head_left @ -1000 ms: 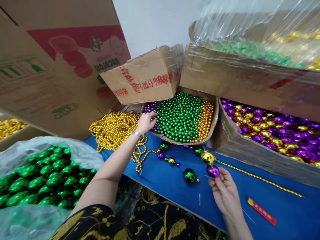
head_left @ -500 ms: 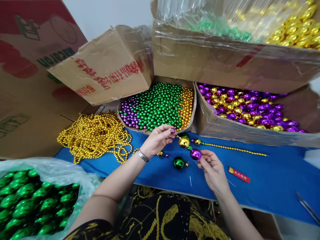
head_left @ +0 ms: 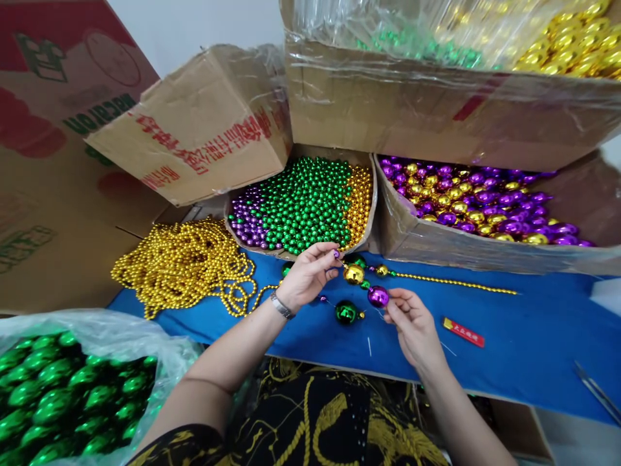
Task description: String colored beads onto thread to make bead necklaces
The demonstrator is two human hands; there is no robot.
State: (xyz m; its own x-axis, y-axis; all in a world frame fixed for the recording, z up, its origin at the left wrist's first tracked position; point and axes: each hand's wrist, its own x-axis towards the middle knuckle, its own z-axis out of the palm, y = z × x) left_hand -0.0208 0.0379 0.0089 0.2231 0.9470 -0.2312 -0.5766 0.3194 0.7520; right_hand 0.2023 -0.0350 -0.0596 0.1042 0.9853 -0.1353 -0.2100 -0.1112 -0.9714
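Pinching, with fingertips closed, a small purple bead [head_left: 336,254] in the left hand [head_left: 306,277] and a large purple bead [head_left: 378,297] in the right hand [head_left: 413,323]. Showing a gold bead [head_left: 354,274] between both sets of fingertips.

I receive moderate, diffuse light. Highlights on the upper faces of the large green balls [head_left: 54,408] indicate an overhead source. The purple ball [head_left: 378,297] returns small bright hotspots. Glare streaks the clear wrap [head_left: 330,26]. Shadow deepens beneath the table [head_left: 533,343]. Print on the left carton [head_left: 53,207] reads soft; wide-angle distortion stretches the frame edges.
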